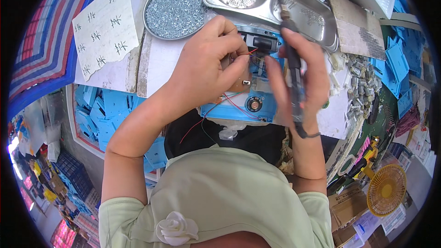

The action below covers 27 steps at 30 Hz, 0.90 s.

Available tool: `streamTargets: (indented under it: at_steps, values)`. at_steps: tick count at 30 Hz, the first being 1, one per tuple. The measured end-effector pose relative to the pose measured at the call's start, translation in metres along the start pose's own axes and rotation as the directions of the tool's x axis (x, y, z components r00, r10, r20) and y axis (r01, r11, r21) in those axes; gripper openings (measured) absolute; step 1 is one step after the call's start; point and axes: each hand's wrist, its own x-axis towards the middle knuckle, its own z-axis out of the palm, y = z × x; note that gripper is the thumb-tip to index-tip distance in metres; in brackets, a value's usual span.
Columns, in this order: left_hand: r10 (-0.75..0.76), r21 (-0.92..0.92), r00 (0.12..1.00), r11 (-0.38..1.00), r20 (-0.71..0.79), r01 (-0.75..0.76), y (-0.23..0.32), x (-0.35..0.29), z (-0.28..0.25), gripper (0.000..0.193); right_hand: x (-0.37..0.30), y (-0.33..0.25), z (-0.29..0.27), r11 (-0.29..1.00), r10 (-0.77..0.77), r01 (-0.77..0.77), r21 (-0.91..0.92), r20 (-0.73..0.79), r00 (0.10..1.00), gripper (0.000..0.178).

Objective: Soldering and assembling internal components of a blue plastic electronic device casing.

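Observation:
A blue plastic housing [225, 112] lies in front of me, with a round speaker [254, 104], a brown circuit board [242, 85] and a black box-shaped part [265, 43] in it. My left hand [212, 59] is closed over the board, thumb and forefinger pinched at a short red wire [253, 51]. My right hand [305, 76] is wrapped round a slim black pen-shaped tool [294, 66], its thin end pointing away over the metal tray; blur hides its exact kind. Red and green wires [202, 118] trail from the housing toward my lap.
Beyond my left hand stands a round pan of small metal pins [177, 7]. A steel compartment tray [317, 30] with small metal parts is at the far side. Small grey parts [360, 87] pile up at right. Blue plastic pieces [108, 112] fill a bin at left; a yellow fan [387, 190] is lower right.

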Motion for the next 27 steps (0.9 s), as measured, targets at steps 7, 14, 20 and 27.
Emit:
streamTargets:
  at_steps: [7,14,20,27]
  values:
    - [0.002,0.130,1.000,0.991,0.008,-0.003,0.001,0.002,0.003,0.008,-0.013,0.004,-0.053,0.998,-0.010,0.010,0.057,0.006,1.000,0.038]
    - [0.020,0.150,1.000,0.989,0.003,-0.020,0.000,0.003,0.004,0.008,-0.021,-0.004,-0.061,0.996,-0.076,0.070,0.059,0.100,0.992,0.033]
    - [0.012,0.123,1.000,0.992,-0.006,-0.011,-0.002,0.002,0.005,0.008,-0.024,-0.003,-0.056,0.991,-0.130,0.124,0.042,0.232,0.964,0.034]
    - [0.005,0.126,1.000,0.992,-0.011,-0.004,-0.001,0.002,0.005,0.009,-0.022,0.002,-0.048,0.986,-0.169,0.163,0.043,0.210,0.963,0.036]
